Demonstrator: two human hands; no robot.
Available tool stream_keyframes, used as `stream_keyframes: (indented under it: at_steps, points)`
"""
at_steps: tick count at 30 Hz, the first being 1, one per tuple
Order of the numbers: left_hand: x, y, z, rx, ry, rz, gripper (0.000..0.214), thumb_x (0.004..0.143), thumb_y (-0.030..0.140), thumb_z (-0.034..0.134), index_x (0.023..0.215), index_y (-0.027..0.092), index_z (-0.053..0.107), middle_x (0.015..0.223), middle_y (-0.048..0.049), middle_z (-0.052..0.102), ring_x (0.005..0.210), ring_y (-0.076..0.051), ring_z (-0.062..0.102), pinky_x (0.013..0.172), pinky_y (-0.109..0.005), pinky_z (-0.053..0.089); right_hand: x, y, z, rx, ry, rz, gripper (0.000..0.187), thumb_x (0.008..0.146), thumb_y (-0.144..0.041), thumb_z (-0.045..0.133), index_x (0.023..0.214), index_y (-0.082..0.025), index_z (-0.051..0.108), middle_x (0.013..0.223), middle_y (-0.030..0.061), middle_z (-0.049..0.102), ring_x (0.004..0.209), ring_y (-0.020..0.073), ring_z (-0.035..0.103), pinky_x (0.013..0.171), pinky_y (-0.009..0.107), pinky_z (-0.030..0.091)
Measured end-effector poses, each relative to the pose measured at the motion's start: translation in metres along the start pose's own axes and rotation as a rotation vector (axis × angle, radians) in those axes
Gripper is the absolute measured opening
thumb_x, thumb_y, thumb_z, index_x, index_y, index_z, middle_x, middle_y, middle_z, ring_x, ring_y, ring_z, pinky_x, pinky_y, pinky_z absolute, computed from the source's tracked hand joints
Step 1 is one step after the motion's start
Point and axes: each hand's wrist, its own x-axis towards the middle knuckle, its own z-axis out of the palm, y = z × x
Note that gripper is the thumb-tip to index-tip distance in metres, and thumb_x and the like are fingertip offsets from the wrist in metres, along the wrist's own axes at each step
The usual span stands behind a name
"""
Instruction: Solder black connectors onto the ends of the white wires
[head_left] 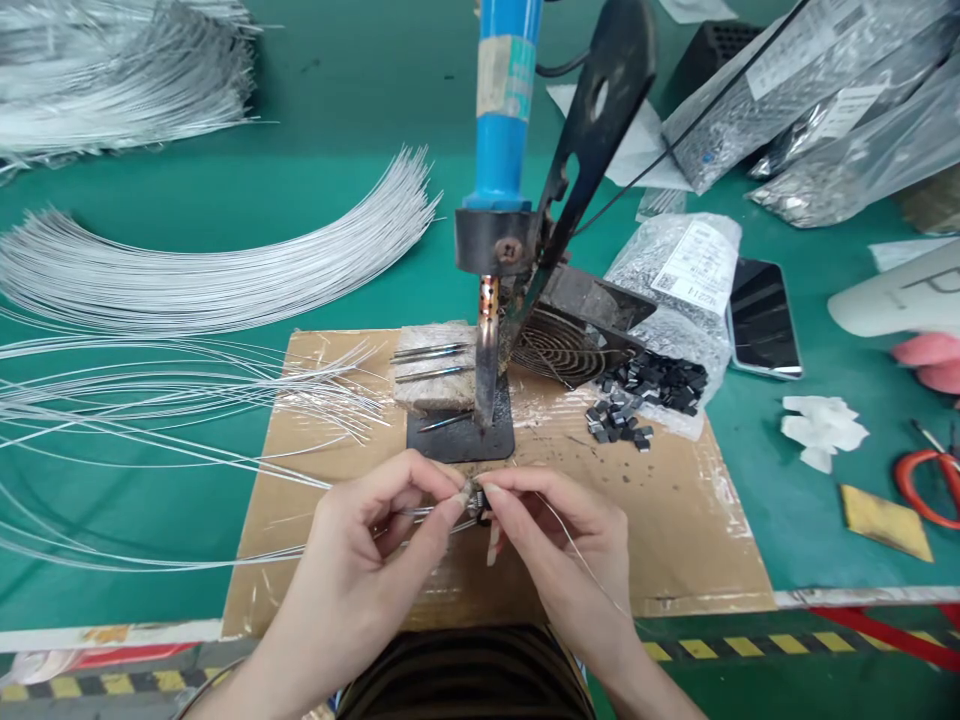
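My left hand is closed in a pinch, with thin white wires running through its fingers and out to the left. My right hand is pinched against it, holding a small dark connector whose details the fingertips mostly cover. A thin silvery wire, which looks like solder, trails from the right fingers over the back of that hand. Both sets of fingertips meet just below the tip of an upright soldering iron with a blue handle, clamped in a black metal stand.
Brown cardboard covers the green table. A solder coil and a pile of black connectors lie right of the iron. Spare tips rest on a grey pad. White wire bundles fill the left; a phone and scissors lie right.
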Motion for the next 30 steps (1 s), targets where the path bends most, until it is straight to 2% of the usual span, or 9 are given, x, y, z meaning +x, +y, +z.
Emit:
stream_keyframes:
  at_steps: [3,11,20,30]
  points:
    - [0.0005,0.0003,0.0016,-0.029,0.003,0.002,0.011,0.092,0.023,0.077,0.081,0.021,0.077,0.093,-0.0023,0.081,0.077,-0.014,0.072,0.073,-0.022,0.058,0.0004,0.0003,0.0005,-0.002,0.006,-0.008,0.014,0.1,-0.022,0.078,0.102,-0.03,0.089,0.076,-0.0018,0.075,0.057,0.0095,0.066,0.055,0.019,0.057]
    - [0.0015,-0.0014,0.0002,-0.005,-0.007,0.023,0.012,0.092,0.023,0.076,0.079,0.022,0.077,0.091,-0.0023,0.08,0.077,-0.014,0.072,0.072,-0.021,0.057,0.0023,0.0003,0.0,-0.033,0.01,-0.021,0.013,0.1,-0.023,0.078,0.1,-0.03,0.089,0.074,-0.0019,0.075,0.056,0.0096,0.066,0.055,0.02,0.056]
    - [0.0022,-0.0036,-0.0015,0.057,-0.027,-0.008,0.013,0.094,0.028,0.075,0.082,0.021,0.078,0.092,-0.0026,0.08,0.073,-0.014,0.068,0.064,-0.023,0.05,0.0013,0.0015,0.0001,-0.014,0.025,-0.007,0.01,0.099,-0.023,0.079,0.099,-0.027,0.088,0.075,-0.0012,0.076,0.056,0.01,0.067,0.054,0.019,0.058]
    - [0.0039,-0.0049,-0.0008,0.018,-0.026,0.022,0.014,0.094,0.024,0.075,0.08,0.021,0.077,0.091,-0.0027,0.081,0.078,-0.014,0.073,0.071,-0.021,0.058,0.0014,0.002,-0.0002,-0.021,0.039,-0.022,0.008,0.099,-0.026,0.078,0.097,-0.026,0.087,0.072,-0.0008,0.076,0.053,0.0114,0.067,0.052,0.021,0.06]
